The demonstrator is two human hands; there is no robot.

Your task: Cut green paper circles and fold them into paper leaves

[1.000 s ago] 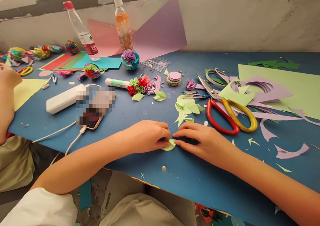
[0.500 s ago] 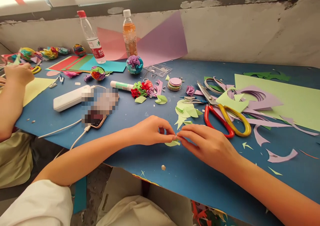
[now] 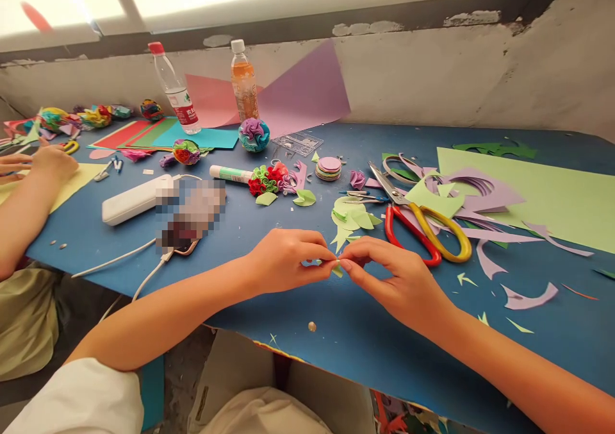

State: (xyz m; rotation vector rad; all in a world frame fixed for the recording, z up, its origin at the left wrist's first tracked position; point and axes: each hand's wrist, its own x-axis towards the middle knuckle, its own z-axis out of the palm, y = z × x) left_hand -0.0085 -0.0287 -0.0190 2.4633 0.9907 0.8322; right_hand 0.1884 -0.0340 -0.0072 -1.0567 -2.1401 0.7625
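Between my two hands is a small piece of light green paper (image 3: 337, 270), mostly hidden by the fingers. My left hand (image 3: 293, 261) pinches its left side with thumb and fingers. From the right, my right hand (image 3: 389, 270) pinches it too, and the fingertips of both hands nearly meet. Just beyond the fingers lies a small pile of light green paper cutouts (image 3: 353, 215). Scissors (image 3: 406, 206) with one red and one yellow handle rest partly open to the right of the pile.
Purple paper scraps (image 3: 490, 190) and a light green sheet (image 3: 552, 209) spread at right. A glue stick (image 3: 229, 174), paper circles (image 3: 328, 168), a power bank (image 3: 137, 200) and a phone (image 3: 192, 219) lie on the blue table. Two bottles stand behind. Another person's hand (image 3: 52, 165) works at left.
My fingers have shifted on the green paper, and less of it shows below them. The other person's hands have moved lower over the yellow paper. The camera view has tilted slightly.
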